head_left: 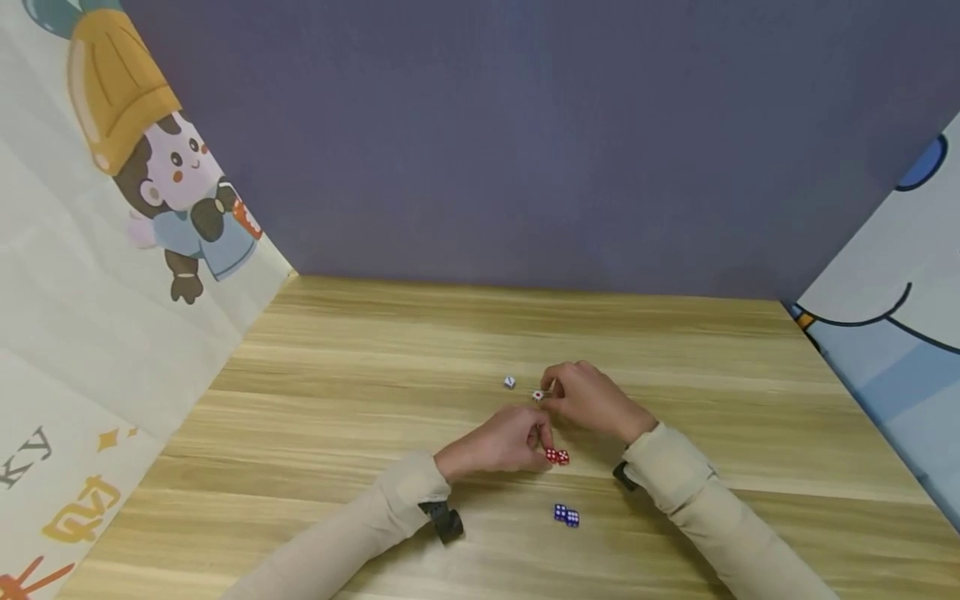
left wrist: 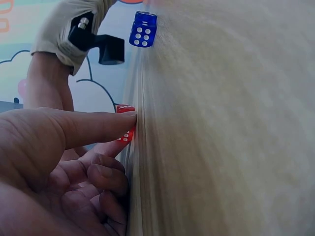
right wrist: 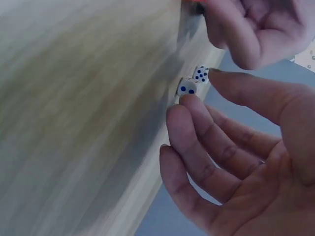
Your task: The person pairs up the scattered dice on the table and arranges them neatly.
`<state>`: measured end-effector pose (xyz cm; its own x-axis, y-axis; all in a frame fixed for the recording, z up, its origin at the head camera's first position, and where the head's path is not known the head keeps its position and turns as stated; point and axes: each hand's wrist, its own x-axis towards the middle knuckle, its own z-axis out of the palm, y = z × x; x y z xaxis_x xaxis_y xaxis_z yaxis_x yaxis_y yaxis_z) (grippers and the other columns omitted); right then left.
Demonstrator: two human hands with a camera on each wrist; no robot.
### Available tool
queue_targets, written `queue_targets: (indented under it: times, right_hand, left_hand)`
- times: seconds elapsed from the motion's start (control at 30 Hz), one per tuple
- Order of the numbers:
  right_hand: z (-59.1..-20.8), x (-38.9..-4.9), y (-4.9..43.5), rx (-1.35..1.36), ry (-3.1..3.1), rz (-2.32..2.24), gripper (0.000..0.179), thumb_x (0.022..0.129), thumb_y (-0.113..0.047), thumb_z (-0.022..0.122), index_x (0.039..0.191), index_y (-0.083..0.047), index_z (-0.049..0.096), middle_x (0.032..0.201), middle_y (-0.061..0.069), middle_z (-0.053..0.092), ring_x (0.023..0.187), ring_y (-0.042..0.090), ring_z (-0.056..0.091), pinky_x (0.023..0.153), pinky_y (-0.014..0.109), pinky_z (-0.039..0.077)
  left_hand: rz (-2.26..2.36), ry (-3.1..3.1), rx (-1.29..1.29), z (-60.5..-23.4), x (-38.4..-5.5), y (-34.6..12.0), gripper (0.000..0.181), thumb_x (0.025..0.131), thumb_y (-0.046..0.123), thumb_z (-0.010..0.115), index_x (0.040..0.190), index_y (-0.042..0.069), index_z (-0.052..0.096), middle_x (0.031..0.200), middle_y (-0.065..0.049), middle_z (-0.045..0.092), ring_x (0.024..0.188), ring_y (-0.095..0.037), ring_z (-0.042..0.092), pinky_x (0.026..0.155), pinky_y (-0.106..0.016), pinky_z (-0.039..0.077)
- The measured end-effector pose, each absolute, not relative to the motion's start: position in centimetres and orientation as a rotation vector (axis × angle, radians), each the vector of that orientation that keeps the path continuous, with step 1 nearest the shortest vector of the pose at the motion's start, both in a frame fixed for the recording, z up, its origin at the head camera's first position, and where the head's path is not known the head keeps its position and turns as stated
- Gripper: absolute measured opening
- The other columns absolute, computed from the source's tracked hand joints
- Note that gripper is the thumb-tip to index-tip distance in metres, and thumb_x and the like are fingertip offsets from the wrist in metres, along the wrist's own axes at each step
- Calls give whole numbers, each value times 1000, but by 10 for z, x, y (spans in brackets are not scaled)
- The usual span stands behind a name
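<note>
My left hand (head_left: 510, 440) pinches the left one of two red dice (head_left: 563, 457) between thumb and index finger; in the left wrist view the thumb hides part of the red dice (left wrist: 126, 136). Beyond it, my right hand (head_left: 596, 402) has its thumb and index finger spread beside a white die (head_left: 537, 396). From the right wrist, that white die (right wrist: 187, 87) lies at the index fingertip, the thumb apart from it. A second white die (head_left: 510, 382) lies farther left on the table.
Two blue dice (head_left: 567, 515) sit side by side nearer the front of the wooden table (head_left: 360, 358). A dark panel (head_left: 525, 150) rises along the back edge. Printed cloth (head_left: 97, 275) covers the left side, with more at the right.
</note>
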<state>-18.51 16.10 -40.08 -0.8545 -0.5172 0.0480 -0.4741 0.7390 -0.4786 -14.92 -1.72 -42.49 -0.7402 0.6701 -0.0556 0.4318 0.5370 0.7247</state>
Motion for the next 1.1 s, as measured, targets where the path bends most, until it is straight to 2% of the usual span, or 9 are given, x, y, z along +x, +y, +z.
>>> queue_targets:
  times: [0.13,0.37,0.67,1.1]
  right_hand:
    - [-404,-188,156,-814,2874,-682,12,86,-14,76,91,-5,71,77,1,68,65,8,59,60,29,51]
    - [-408,-190,155,-788,2895,-655,7,86,-11,75,86,-7,70,71,-4,62,62,10,55,57,30,47]
    - [-407,-193,173,-767,2907,-679,4,86,-10,74,88,-10,70,76,-2,64,67,10,57,62,32,49]
    - [-404,-193,197,-704,2865,-723,5,87,-10,76,87,-9,71,77,-1,67,64,9,58,59,30,48]
  left_hand:
    - [1036,2444,908,-427,-149,-15,18,76,5,82,84,12,68,64,8,53,55,-2,45,52,-16,38]
    - [1023,2458,945,-429,-149,-13,18,75,6,83,84,12,68,64,9,52,56,-1,45,53,-16,39]
    - [1025,2455,922,-429,-148,-14,18,76,6,82,83,13,67,63,9,51,54,-2,44,52,-17,37]
    - [1046,2430,909,-425,-146,-15,18,77,4,82,83,11,66,62,8,50,54,-2,43,51,-17,36]
